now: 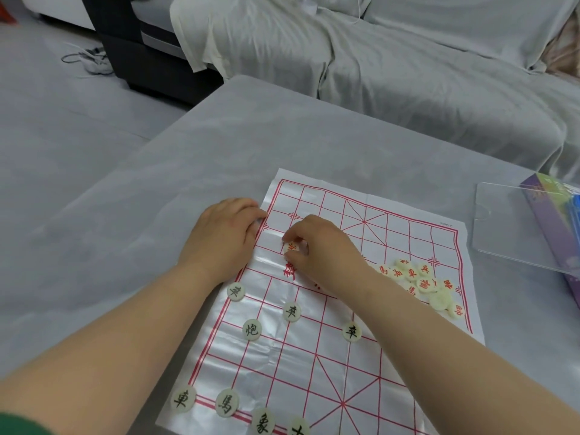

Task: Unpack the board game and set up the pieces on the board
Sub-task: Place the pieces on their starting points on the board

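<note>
On the flimsy board (314, 356), one red-lettered disc (292, 247), judged light and slick, is pinched at its rim by the right hand (326, 255), the board edge pressed down by the left hand (226, 233).

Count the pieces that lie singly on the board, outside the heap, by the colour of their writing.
Black-lettered pieces: 8
Red-lettered piece, pinched by the right hand: 1
Total: 9
</note>
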A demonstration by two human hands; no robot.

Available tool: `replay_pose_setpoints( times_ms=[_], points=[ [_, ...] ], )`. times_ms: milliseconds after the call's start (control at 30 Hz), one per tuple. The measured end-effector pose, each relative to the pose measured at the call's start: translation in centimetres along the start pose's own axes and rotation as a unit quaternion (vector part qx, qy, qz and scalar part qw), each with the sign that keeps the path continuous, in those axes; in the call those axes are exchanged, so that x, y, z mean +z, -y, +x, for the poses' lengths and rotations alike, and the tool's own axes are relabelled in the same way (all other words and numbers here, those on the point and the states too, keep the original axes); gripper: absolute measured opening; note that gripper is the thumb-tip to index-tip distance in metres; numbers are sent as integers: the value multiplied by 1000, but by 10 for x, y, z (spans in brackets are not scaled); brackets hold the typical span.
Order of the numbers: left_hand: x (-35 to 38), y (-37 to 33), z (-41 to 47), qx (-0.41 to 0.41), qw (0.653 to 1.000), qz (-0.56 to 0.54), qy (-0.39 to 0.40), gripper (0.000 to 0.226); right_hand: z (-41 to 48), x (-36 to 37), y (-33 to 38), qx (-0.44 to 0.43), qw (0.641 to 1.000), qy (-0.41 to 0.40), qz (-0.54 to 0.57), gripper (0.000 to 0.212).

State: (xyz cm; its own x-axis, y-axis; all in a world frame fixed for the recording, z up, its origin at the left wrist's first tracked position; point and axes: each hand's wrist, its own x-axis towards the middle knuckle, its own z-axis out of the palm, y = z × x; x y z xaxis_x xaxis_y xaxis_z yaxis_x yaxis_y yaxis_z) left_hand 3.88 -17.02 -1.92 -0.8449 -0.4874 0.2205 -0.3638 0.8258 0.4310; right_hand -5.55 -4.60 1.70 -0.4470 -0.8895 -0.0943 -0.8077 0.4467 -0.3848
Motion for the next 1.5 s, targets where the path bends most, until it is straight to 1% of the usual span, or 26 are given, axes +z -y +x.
replay_pose_setpoints(
  times_ms=[67,200,333,433,533,633,733,800,867,967,1067,1300,1400,1500],
  points=[
    [1,1,0,11,1000,4,-15,38,10,-3,2,-10,1000,-13,-21,31],
    [1,2,1,14,1000,8,-17,37,27,-4,6,-2,998,-54,39,35],
    [1,3,1,28,999,10,-19,46,32,12,10,-12,993,-73,94,36],
    [0,3,2,29,999,13,-13,47,31,15,9,-11,988,-78,134,38],
    [0,4,2,30,999,18,-15,49,29,13,12,-3,986,-74,151,40],
    [0,3,2,15,1000,16,-14,42,19,3,9,3,990,-70,125,40],
    [0,2,1,14,1000,14,-12,42,-7,-13,-9,21,994,-62,92,31],
    [0,2,1,13,1000,14,-7,44,-30,-26,-29,59,994,-58,69,28],
    [-1,1,1,11,1000,16,-2,44,-52,-38,-48,119,990,-54,46,26],
    [-1,0,0,7,1000,20,-2,37,-74,-48,-67,184,982,-34,21,27],
    [-2,-2,0,8,1000,20,0,43,-81,-47,-75,182,983,-11,-30,27],
    [0,-1,0,2,1000,21,4,27,-73,-47,-78,177,981,24,-81,31],
    [0,-1,0,1,1000,20,6,31,-74,-48,-80,162,981,20,-108,31],
    [0,0,1,-2,1000,14,11,27,-77,-52,-78,156,983,-11,-94,29]
  ],
)
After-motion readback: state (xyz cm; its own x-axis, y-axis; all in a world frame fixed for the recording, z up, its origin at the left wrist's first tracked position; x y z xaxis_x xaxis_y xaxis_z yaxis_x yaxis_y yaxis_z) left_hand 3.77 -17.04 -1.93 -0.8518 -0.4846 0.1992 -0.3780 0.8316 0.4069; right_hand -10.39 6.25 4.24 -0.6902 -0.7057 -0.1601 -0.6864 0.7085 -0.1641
